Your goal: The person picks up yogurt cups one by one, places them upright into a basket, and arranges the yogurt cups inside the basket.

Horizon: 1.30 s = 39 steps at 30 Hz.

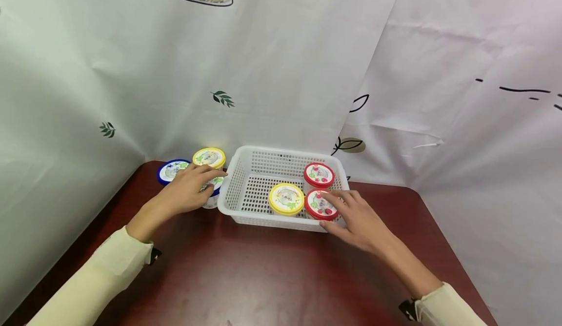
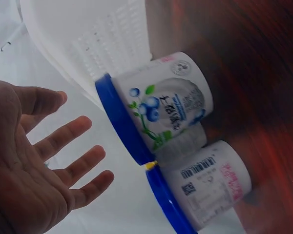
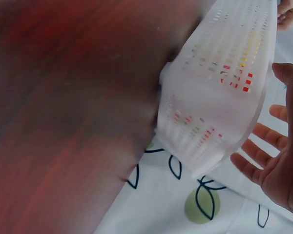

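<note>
Red lid (image 1: 318, 207) seemingly under right grip (image 1: 361, 223).

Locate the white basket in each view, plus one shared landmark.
Head: white basket at centre, just below mid-height.
Left wrist: white basket at upper left, cut off by the top edge.
Right wrist: white basket right of centre, upper part.
Shared landmark: dark red table, also at right in left wrist, left in right wrist.

My left wrist view: upper blue-lidded tub (image 2: 161, 100) has a blueberry label (image 2: 149, 109), dark characters (image 2: 170, 114), round grey emblem (image 2: 180, 68); lower blue-lidded tub (image 2: 210, 197) has barcode (image 2: 198, 167), square code (image 2: 188, 188), pink characters (image 2: 231, 181). Too blurred to read. Print on the lids (image 1: 287, 195), my head view: too small.
</note>
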Motion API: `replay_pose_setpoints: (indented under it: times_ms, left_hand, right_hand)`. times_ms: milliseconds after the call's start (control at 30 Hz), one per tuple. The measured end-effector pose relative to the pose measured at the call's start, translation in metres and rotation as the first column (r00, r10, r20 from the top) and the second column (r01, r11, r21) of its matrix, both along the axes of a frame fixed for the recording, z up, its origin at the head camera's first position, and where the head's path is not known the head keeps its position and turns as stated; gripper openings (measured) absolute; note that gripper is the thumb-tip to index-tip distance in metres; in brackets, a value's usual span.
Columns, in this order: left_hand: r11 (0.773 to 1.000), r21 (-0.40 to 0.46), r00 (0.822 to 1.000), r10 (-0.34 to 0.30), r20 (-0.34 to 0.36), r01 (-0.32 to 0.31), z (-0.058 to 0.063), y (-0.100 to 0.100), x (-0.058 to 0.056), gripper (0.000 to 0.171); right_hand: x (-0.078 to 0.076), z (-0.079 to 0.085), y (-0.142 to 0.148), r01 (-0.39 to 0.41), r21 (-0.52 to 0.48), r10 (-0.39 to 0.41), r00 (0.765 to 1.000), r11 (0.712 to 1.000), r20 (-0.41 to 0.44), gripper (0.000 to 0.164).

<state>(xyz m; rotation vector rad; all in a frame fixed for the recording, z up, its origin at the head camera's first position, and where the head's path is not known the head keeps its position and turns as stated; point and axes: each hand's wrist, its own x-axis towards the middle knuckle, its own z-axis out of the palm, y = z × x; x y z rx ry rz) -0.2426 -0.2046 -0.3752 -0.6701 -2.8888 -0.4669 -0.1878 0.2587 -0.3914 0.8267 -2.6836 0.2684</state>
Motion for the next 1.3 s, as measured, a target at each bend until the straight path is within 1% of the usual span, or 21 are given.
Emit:
replay_pose_setpoints:
  times_ms: [133,267,367,400,467,533,567,633,667,700,733,767,800,867,900,1000,1100,1300]
  left_hand:
    - [1.000,-0.010,1.000,0.001,0.030,-0.001,-0.003,-0.006,0.000,0.048]
    - [1.000,-0.019,1.000,-0.014,0.028,0.015,-0.007,-0.010,-0.001,0.049]
    - [0.999,-0.020,0.999,-0.030,0.014,0.030,-0.011,-0.012,-0.002,0.051]
    - [0.999,-0.021,0.999,-0.036,0.008,0.036,-0.012,-0.012,-0.002,0.052]
    - [0.998,-0.026,0.999,-0.049,-0.005,0.048,-0.012,-0.013,-0.003,0.054]
    - [0.998,-0.032,0.998,-0.062,-0.015,0.061,-0.012,-0.014,-0.003,0.054]
    - [0.997,-0.034,0.997,-0.070,-0.019,0.069,-0.012,-0.015,-0.004,0.054]
    - [0.995,-0.043,0.996,-0.088,-0.025,0.087,-0.012,-0.017,-0.004,0.055]
    - [0.994,-0.047,0.995,-0.096,-0.025,0.095,-0.013,-0.018,-0.005,0.056]
    - [0.994,-0.051,0.994,-0.103,-0.025,0.101,-0.014,-0.019,-0.005,0.056]
    - [0.993,-0.055,0.994,-0.111,-0.026,0.109,-0.014,-0.020,-0.005,0.057]
    - [0.992,-0.059,0.993,-0.117,-0.027,0.115,-0.015,-0.021,-0.005,0.057]
    - [0.991,-0.064,0.992,-0.122,-0.029,0.120,-0.015,-0.022,-0.005,0.058]
    - [0.990,-0.074,0.992,-0.123,-0.034,0.120,-0.017,-0.023,-0.005,0.058]
    - [0.990,-0.079,0.992,-0.124,-0.038,0.121,-0.018,-0.023,-0.005,0.058]
    - [0.987,-0.098,0.990,-0.130,-0.049,0.125,-0.019,-0.024,-0.003,0.058]
    - [0.986,-0.106,0.989,-0.136,-0.052,0.130,-0.020,-0.023,-0.003,0.059]
    - [0.988,-0.091,0.990,-0.133,-0.053,0.128,-0.020,-0.022,-0.002,0.060]
  right_hand:
    - [0.007,-0.007,0.007,0.000,-0.017,-0.001,0.999,1.000,-0.044,0.070]
    - [0.014,-0.014,0.012,-0.016,-0.021,0.015,0.997,1.000,-0.077,0.067]
    - [0.019,-0.019,0.015,-0.058,-0.008,0.056,0.989,0.998,-0.134,0.066]
    - [0.020,-0.020,0.016,-0.080,-0.004,0.078,0.984,0.997,-0.161,0.064]
    - [0.022,-0.023,0.018,-0.131,0.005,0.129,0.968,0.991,-0.214,0.052]
    - [0.024,-0.024,0.020,-0.188,0.015,0.185,0.946,0.982,-0.266,0.034]
    - [0.025,-0.025,0.021,-0.215,0.022,0.212,0.933,0.976,-0.290,0.030]
    - [0.025,-0.026,0.022,-0.264,0.040,0.262,0.907,0.964,-0.331,0.033]
    - [0.026,-0.027,0.022,-0.282,0.048,0.281,0.895,0.958,-0.346,0.031]
    - [0.026,-0.027,0.023,-0.292,0.059,0.294,0.886,0.954,-0.359,0.027]
    - [0.026,-0.027,0.023,-0.296,0.068,0.300,0.882,0.953,-0.364,0.026]
    - [0.027,-0.027,0.024,-0.296,0.073,0.302,0.881,0.952,-0.364,0.033]
    - [0.027,-0.027,0.025,-0.292,0.078,0.300,0.883,0.953,-0.360,0.043]
    - [0.028,-0.027,0.027,-0.276,0.083,0.287,0.893,0.958,-0.346,0.061]
    - [0.029,-0.028,0.027,-0.267,0.084,0.279,0.898,0.960,-0.341,0.064]
    - [0.029,-0.029,0.029,-0.251,0.082,0.264,0.905,0.965,-0.335,0.067]
    - [0.030,-0.031,0.030,-0.245,0.081,0.258,0.904,0.966,-0.340,0.067]
    - [0.030,-0.032,0.030,-0.244,0.068,0.253,0.907,0.967,-0.336,0.065]
